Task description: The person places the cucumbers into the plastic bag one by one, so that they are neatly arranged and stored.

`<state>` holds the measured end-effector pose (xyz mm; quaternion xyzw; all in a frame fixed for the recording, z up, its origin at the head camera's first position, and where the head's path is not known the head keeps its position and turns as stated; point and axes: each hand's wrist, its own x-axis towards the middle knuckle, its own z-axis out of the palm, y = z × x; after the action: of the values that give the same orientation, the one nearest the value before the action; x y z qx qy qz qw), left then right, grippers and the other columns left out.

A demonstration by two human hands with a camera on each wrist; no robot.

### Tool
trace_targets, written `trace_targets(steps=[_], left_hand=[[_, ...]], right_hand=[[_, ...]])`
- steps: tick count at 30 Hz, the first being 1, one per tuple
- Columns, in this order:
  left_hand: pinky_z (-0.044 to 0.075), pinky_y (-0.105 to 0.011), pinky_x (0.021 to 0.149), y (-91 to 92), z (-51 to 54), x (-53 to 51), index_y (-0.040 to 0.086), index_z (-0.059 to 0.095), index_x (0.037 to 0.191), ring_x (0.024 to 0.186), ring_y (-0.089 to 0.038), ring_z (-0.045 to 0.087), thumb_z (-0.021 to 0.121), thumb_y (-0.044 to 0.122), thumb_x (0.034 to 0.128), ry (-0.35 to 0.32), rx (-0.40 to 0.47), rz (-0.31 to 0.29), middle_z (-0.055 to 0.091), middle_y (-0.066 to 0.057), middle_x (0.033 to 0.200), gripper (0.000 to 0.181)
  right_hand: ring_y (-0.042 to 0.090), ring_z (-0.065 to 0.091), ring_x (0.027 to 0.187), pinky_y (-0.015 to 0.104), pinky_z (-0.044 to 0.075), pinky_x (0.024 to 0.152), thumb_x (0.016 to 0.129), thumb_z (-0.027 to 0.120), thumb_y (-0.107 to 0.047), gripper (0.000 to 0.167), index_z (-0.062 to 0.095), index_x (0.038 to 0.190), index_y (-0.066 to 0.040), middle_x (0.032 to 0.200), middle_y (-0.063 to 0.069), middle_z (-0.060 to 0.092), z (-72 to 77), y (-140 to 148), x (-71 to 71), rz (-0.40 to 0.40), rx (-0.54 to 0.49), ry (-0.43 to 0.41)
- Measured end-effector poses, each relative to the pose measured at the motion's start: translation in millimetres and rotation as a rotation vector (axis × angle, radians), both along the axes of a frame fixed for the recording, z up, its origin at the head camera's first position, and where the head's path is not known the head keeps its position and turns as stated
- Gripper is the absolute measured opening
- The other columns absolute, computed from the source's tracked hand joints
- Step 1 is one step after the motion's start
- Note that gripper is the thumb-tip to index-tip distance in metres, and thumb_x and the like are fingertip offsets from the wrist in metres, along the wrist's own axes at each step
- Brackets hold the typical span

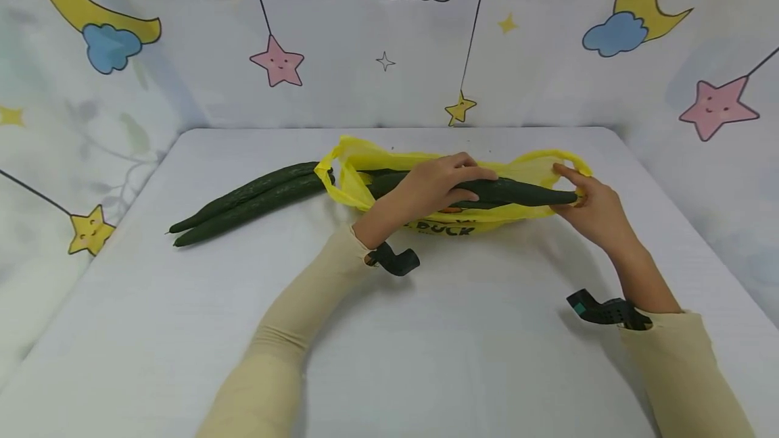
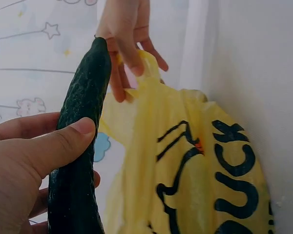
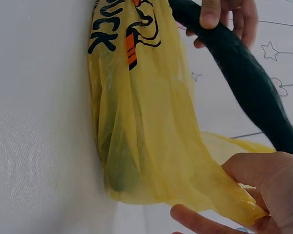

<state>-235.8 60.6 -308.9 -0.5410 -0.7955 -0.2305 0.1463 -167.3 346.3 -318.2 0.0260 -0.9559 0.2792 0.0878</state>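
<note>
My left hand [image 1: 435,184] grips a long dark-green cucumber [image 1: 526,191] around its middle, holding it level over the mouth of a thin yellow plastic bag [image 1: 359,151]. At the bag's right end, my right hand [image 1: 593,211] holds the bag handle [image 3: 239,197] between thumb and fingers, close to the cucumber's tip. The bag lies on its side, with black "DUCK" lettering facing the near side. Through its plastic, the right wrist view shows a dark-green shape [image 3: 122,165] inside; most of it is hidden.
Two more cucumbers [image 1: 249,201] lie side by side left of the bag, their far ends against its left handle. The white table [image 1: 426,343] ends at a patterned cloth backdrop [image 1: 341,19]. Both wrists carry black camera mounts [image 1: 395,261].
</note>
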Motion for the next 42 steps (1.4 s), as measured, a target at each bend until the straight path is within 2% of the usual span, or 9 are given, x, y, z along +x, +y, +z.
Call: trace_targets(steps=[2, 5, 9, 11, 16, 24, 28, 34, 42], left_hand=[[0.048, -0.021, 0.075, -0.2, -3.9, -2.0, 0.014, 0.064, 0.129, 0.086, -0.017, 0.062, 0.066, 0.023, 0.0938, -0.024, -0.006, 0.009, 0.063, -0.008, 0.116, 0.037], [0.048, -0.022, 0.074, -2.8, -11.2, -6.1, 0.015, 0.063, 0.130, 0.085, -0.016, 0.062, 0.066, 0.023, 0.0940, -0.070, -0.016, 0.028, 0.062, -0.007, 0.118, 0.037], [0.048, -0.025, 0.070, -8.0, -20.6, -12.7, 0.017, 0.061, 0.132, 0.080, -0.016, 0.060, 0.065, 0.023, 0.0945, -0.129, -0.019, 0.061, 0.061, -0.005, 0.119, 0.038], [0.048, -0.026, 0.068, -10.5, -24.1, -15.4, 0.017, 0.060, 0.132, 0.077, -0.017, 0.060, 0.065, 0.023, 0.0946, -0.150, -0.024, 0.079, 0.060, -0.005, 0.119, 0.038], [0.048, -0.027, 0.067, -13.5, -29.7, -19.5, 0.017, 0.060, 0.132, 0.075, -0.018, 0.059, 0.065, 0.022, 0.0944, -0.153, -0.061, 0.121, 0.061, -0.006, 0.119, 0.038], [0.050, -0.027, 0.068, -8.3, -34.3, -23.9, 0.018, 0.060, 0.133, 0.084, -0.017, 0.063, 0.064, 0.024, 0.0955, -0.136, -0.090, 0.196, 0.061, -0.005, 0.119, 0.038], [0.051, -0.027, 0.072, -4.7, -37.1, -25.7, 0.019, 0.058, 0.135, 0.090, -0.017, 0.063, 0.062, 0.026, 0.0963, -0.133, -0.142, 0.231, 0.061, -0.005, 0.120, 0.039], [0.052, -0.029, 0.080, -1.7, -38.4, -25.5, 0.022, 0.055, 0.137, 0.098, -0.017, 0.063, 0.058, 0.030, 0.0980, -0.180, -0.262, 0.256, 0.060, -0.003, 0.124, 0.040], [0.050, -0.030, 0.090, 1.8, -39.1, -25.8, 0.023, 0.051, 0.141, 0.113, -0.019, 0.060, 0.057, 0.030, 0.0990, -0.229, -0.329, 0.260, 0.057, -0.005, 0.133, 0.043]], right_hand=[[0.037, 0.050, 0.082, 0.020, 0.039, 0.059, 0.089, 0.066, -0.003, 0.060, 0.043, 0.145, 0.000, 0.127, 0.031, 0.055, -0.6, -1, 0.6, 0.002, 0.002, 0.011], [0.028, 0.043, 0.071, 0.024, 0.036, 0.054, 0.090, 0.064, -0.005, 0.057, 0.045, 0.144, 0.000, 0.106, 0.027, 0.058, -0.9, -3, 0.9, 0.009, 0.019, 0.033], [0.024, 0.040, 0.065, 0.025, 0.035, 0.051, 0.094, 0.059, -0.012, 0.052, 0.047, 0.143, 0.001, 0.100, 0.024, 0.056, -1.0, -5, 0.1, 0.017, 0.032, 0.052], [0.024, 0.040, 0.066, 0.025, 0.035, 0.051, 0.095, 0.058, -0.016, 0.052, 0.046, 0.143, 0.001, 0.105, 0.024, 0.057, -1.3, -5, -0.4, 0.020, 0.030, 0.055], [0.023, 0.040, 0.064, 0.024, 0.035, 0.051, 0.096, 0.059, -0.018, 0.052, 0.047, 0.143, 0.001, 0.094, 0.020, 0.055, -2.2, -5, -1.1, 0.032, 0.030, 0.070], [0.020, 0.037, 0.060, 0.025, 0.033, 0.049, 0.096, 0.059, -0.018, 0.052, 0.047, 0.143, 0.001, 0.088, 0.018, 0.052, -1.4, -4, -2.0, 0.034, 0.038, 0.076], [0.019, 0.036, 0.059, 0.024, 0.032, 0.048, 0.096, 0.059, -0.019, 0.053, 0.047, 0.143, 0.001, 0.078, 0.012, 0.044, -0.7, -4, -1.4, 0.027, 0.046, 0.072], [0.018, 0.036, 0.057, 0.024, 0.033, 0.047, 0.095, 0.060, -0.019, 0.053, 0.047, 0.142, 0.002, 0.077, 0.011, 0.043, -0.4, -4, 0.3, 0.018, 0.048, 0.066], [0.017, 0.037, 0.056, 0.024, 0.034, 0.048, 0.096, 0.059, -0.020, 0.054, 0.046, 0.143, 0.002, 0.079, 0.012, 0.045, -0.9, -1, 3.0, 0.014, 0.058, 0.051]])
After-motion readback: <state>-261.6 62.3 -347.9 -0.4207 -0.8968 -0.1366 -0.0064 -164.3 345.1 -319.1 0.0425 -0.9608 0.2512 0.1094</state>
